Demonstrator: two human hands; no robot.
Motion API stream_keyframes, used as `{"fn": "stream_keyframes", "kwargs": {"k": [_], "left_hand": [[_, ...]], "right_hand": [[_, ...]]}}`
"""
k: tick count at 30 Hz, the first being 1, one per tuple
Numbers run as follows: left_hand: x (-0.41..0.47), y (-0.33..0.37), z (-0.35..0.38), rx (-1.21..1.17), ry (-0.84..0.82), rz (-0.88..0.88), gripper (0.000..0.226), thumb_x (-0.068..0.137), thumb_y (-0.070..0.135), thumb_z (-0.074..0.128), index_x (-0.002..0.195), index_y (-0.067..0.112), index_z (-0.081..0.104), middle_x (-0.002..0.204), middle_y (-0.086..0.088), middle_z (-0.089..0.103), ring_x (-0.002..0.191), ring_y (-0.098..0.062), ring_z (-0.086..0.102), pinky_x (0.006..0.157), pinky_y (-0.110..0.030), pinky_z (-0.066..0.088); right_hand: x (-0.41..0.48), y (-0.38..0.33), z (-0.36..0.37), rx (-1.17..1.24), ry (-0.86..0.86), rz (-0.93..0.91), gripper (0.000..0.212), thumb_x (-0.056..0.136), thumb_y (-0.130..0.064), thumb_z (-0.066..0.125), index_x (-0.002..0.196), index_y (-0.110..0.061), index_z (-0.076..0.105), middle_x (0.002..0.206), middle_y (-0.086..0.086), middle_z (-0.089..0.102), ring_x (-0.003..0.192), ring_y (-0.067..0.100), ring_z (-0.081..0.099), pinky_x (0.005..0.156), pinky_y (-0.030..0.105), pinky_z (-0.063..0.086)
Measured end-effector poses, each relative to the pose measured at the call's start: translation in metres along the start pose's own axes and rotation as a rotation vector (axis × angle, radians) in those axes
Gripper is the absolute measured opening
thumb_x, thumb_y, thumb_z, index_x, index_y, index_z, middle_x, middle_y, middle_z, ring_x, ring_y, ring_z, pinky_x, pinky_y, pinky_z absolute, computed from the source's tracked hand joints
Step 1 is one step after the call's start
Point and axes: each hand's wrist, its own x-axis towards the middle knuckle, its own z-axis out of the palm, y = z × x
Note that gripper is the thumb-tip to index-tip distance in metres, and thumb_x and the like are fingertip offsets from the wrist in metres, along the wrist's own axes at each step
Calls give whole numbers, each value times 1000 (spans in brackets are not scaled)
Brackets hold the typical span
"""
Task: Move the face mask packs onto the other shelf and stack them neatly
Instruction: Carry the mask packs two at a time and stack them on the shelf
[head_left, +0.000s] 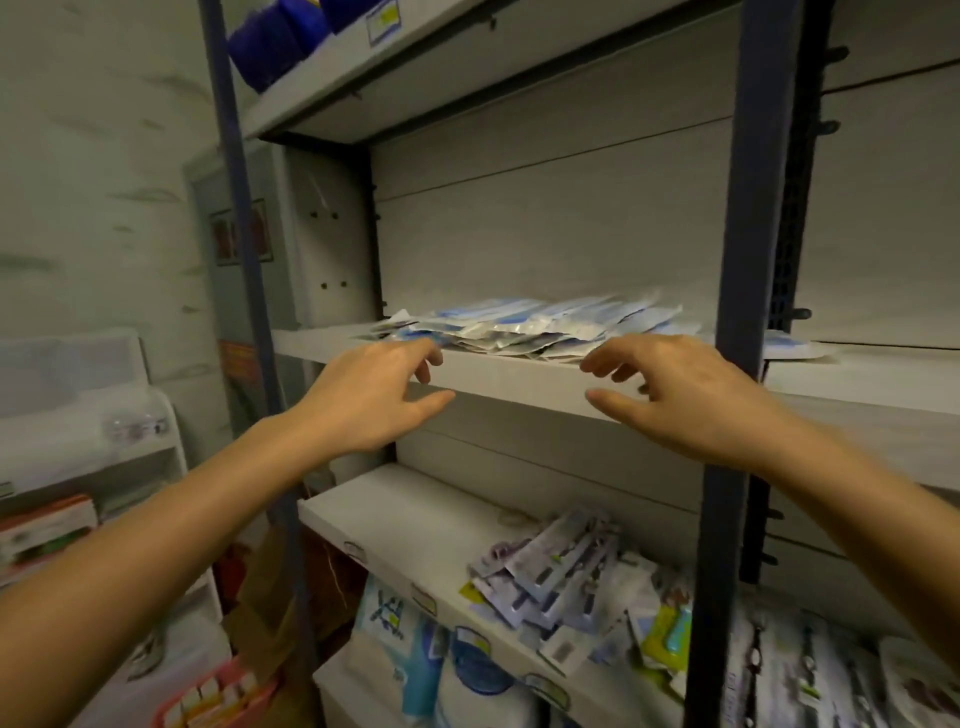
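Observation:
A loose, flat heap of clear-and-blue face mask packs (535, 327) lies on the middle shelf (509, 376), spread from its left part to the dark post. My left hand (374, 395) hovers at the shelf's front edge below the heap's left end, fingers spread, holding nothing. My right hand (685, 389) is at the front edge by the heap's right end, also spread and empty. Neither hand touches the packs. One more blue pack (792, 347) lies on the shelf right of the post.
A dark metal upright (732, 364) crosses in front of my right wrist. The lower shelf (395, 519) holds a pile of pale sachets (561, 571) at its right; its left part is bare. Blue packages (280, 36) sit on the top shelf. A white cart (93, 441) stands left.

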Motion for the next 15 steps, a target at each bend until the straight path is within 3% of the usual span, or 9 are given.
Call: {"fn": "stream_keyframes", "kwargs": {"k": [5, 10, 15], "left_hand": [[15, -60, 15, -66, -14, 24, 44, 88, 47, 50, 126, 24, 47, 121, 6, 59, 82, -8, 53, 58, -19, 35], [43, -103, 31, -157, 36, 25, 43, 87, 45, 52, 124, 23, 49, 117, 4, 59, 91, -13, 58, 79, -34, 52], [80, -139, 53, -183, 116, 40, 38, 87, 44, 51, 120, 24, 52, 112, 6, 61, 91, -13, 56, 77, -34, 51]], "right_hand": [[41, -21, 24, -62, -28, 51, 39, 88, -42, 50, 122, -24, 54, 120, -6, 61, 107, 12, 56, 88, 35, 49], [86, -30, 42, -85, -14, 90, 35, 88, -41, 51, 118, -25, 57, 120, -6, 62, 110, 14, 56, 91, 38, 48], [132, -25, 59, -91, 11, 119, 33, 87, -40, 51, 116, -25, 59, 118, -5, 64, 106, 17, 58, 88, 41, 49]]}}
